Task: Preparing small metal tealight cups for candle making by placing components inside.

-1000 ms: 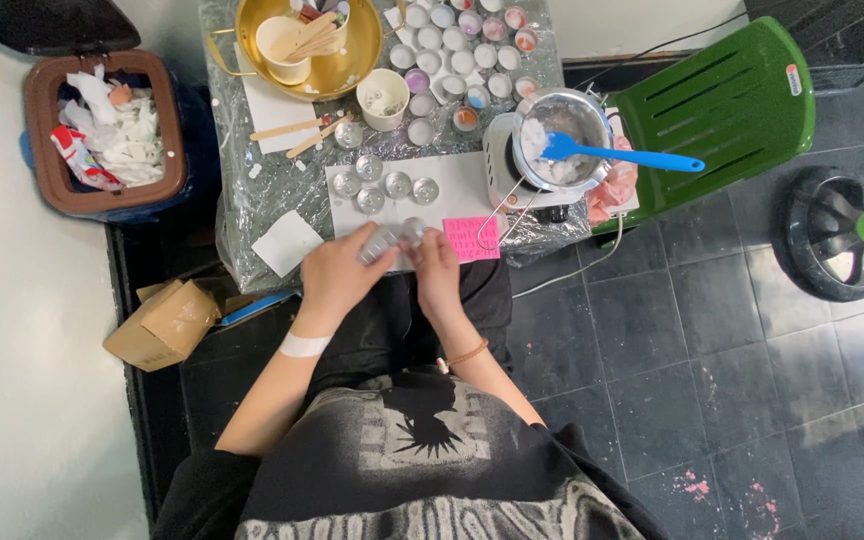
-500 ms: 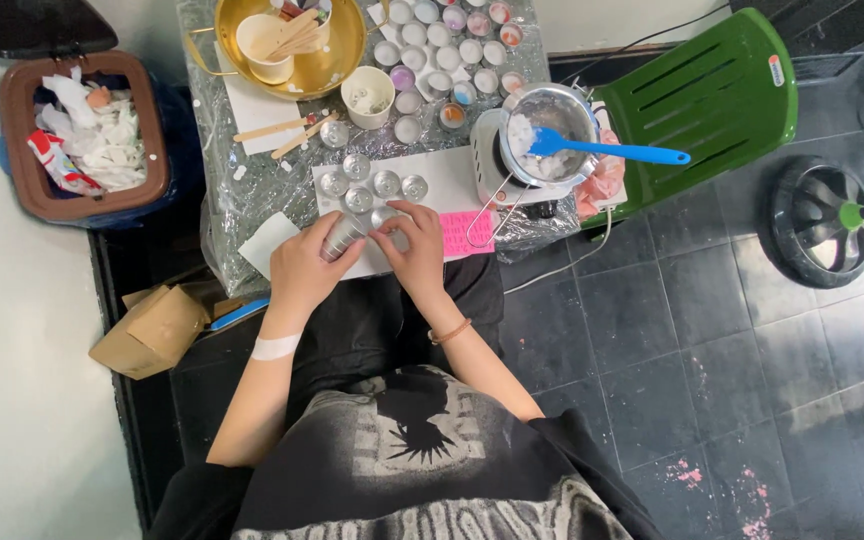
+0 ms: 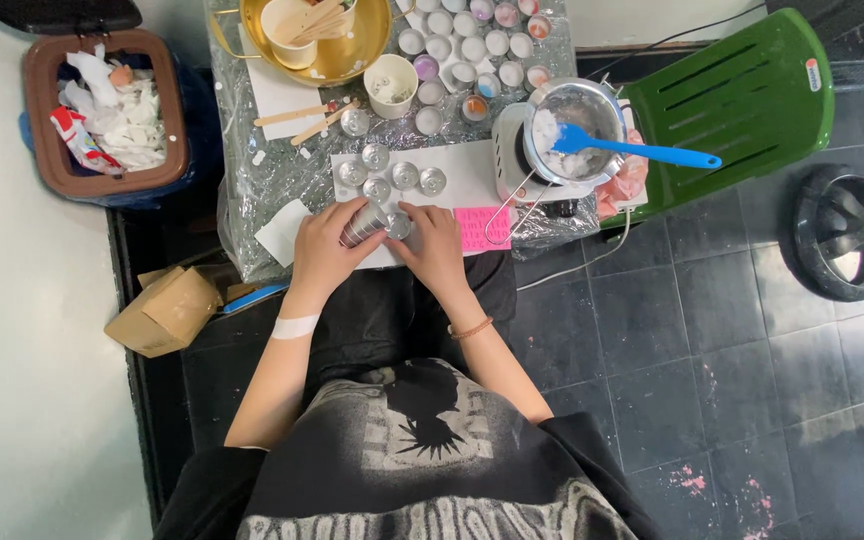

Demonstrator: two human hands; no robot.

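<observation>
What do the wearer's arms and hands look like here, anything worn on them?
Both forearms are bare, no sleeves and no gloves. The left hand has a white strip, like a bandage or tape, across the forearm just behind the wrist. The right hand has a thin brownish band or bracelet at the wrist. No rings or watch can be made out.

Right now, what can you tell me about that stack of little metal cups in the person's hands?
The stack of cups is a short column of small, shiny, silvery tins nested together, lying tilted near the table's front edge over white paper. The left hand wraps around it; the right hand touches its open end. Four single cups of the same kind stand just beyond it.
</observation>
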